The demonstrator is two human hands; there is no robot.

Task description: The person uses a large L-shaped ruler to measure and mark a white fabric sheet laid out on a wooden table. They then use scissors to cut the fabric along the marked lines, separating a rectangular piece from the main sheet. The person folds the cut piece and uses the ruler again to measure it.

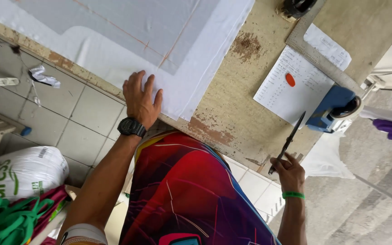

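Two hands are working: your left hand [140, 97] is pressing flat, fingers spread, on the marked white fabric [159, 41] upper left; your right hand [289, 171] is gripping dark scissors [288, 141] lower right, cutting not begun.

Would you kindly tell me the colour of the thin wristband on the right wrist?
The thin wristband on the right hand is bright green, shown in the head view.

Around the white handwritten paper sheet [291, 90], my path is hemmed in: a grey metal ruler [316, 56] borders its far edge and a blue tape dispenser [334, 109] sits beside it. Bare worn tabletop [223, 95] lies open between the sheet and the white layered fabric [159, 36].
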